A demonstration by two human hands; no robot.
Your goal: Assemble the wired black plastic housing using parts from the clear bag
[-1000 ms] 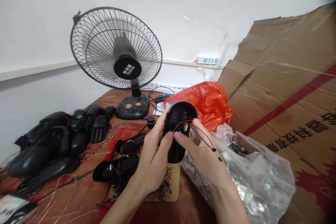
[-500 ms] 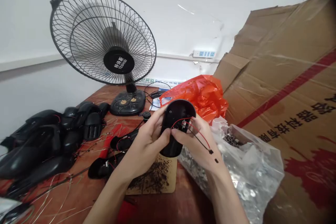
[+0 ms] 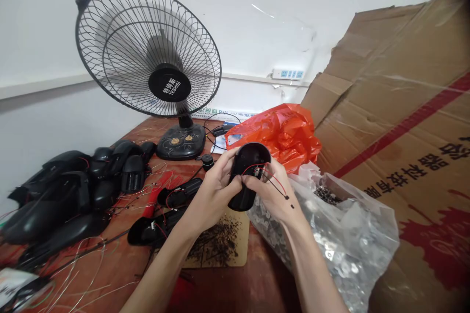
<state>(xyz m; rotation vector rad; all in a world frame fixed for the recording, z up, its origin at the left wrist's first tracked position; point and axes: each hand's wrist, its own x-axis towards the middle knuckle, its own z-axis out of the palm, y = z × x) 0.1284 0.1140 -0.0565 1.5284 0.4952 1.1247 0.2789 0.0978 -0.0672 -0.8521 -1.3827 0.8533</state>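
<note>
A black plastic shell (image 3: pixel 251 153) with a rounded top is held up between both hands, its hollow inside facing me. My left hand (image 3: pixel 219 190) grips its left side, thumb pressed inside. From the right, my right hand (image 3: pixel 270 188) holds it the same way, and the two thumbs nearly meet in the hollow. Red and black wires (image 3: pixel 276 181) run out of the shell over my right hand and end in small black plugs. A small white connector shows inside, beside the right thumb. The fingers behind the shell are hidden.
Below the hands lies a tan board (image 3: pixel 240 239) strewn with dark bits. More black shells (image 3: pixel 62 195) pile up at left, near a desk fan (image 3: pixel 179 142). A clear bag of metal discs (image 3: pixel 345 249), an orange plastic bag (image 3: pixel 286 137) and a large cardboard box (image 3: pixel 396 93) stand at right.
The shell has tilted a little, and both hands have shifted slightly up with it. The wire ends have moved up and left. The camera view has shifted slightly.
</note>
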